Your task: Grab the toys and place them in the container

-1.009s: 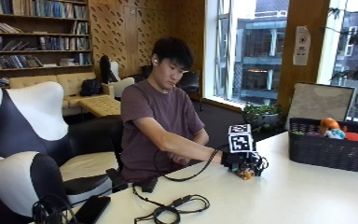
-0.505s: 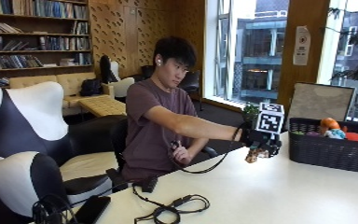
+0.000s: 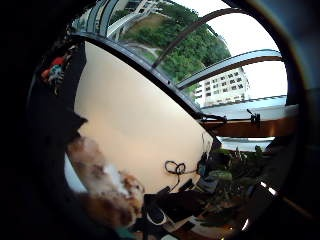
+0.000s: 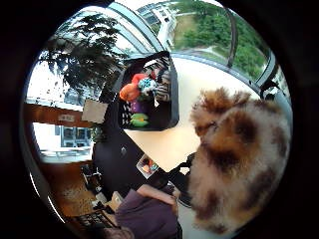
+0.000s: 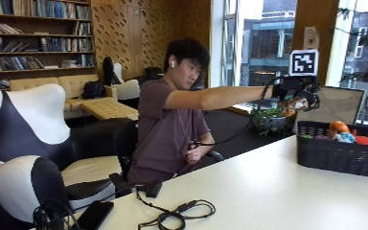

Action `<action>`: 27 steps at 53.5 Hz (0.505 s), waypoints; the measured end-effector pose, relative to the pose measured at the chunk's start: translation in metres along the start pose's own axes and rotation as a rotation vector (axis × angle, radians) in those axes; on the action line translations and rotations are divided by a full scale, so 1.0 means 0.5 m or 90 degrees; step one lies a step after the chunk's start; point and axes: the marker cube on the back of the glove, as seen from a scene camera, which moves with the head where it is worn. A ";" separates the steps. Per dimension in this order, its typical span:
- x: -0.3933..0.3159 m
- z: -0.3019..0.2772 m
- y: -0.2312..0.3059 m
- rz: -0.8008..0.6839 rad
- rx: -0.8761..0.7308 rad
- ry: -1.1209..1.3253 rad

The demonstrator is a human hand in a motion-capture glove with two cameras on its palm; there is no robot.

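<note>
Here your gloved right hand (image 5: 293, 98) has a fluffy brown-and-white plush toy (image 4: 234, 154) in its grip, fingers curled round it, and you carry it in the air with your arm stretched out level, well above the table (image 5: 260, 191). Take the black woven basket (image 5: 343, 153) as your landmark: the toy hangs higher than its rim and off to the side nearer you, not yet over the opening. In the thumb side palm view the toy fills much of the picture close to the palm, with the basket beyond it on the pale table top. Inside the basket lie other toys: an orange one (image 4: 130, 92), a teal one (image 4: 148, 84), a purple one (image 4: 137, 106) and a green one (image 4: 139, 119), plus something striped at the far wall that is hard to make out. The basket stands on the table near its window end. Back from the basket, at the table's near edge by your body, a coil of black cable (image 5: 178, 215) lies on the top. Beyond the basket, toward the window, stands a potted plant (image 5: 270, 117). Your bare left hand (image 5: 190, 153) is down at your lap, well apart from the basket.
</note>
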 end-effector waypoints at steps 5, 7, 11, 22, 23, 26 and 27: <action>-0.031 -0.036 -0.041 0.021 0.013 0.006; -0.061 -0.049 -0.059 -0.001 0.019 -0.006; -0.113 -0.063 -0.106 0.070 0.026 -0.001; -0.309 -0.066 -0.248 0.027 0.039 -0.034; -0.323 -0.063 -0.263 0.055 0.038 -0.032; -0.376 -0.050 -0.292 -0.002 0.034 -0.053; -0.395 -0.045 -0.299 -0.050 0.033 -0.064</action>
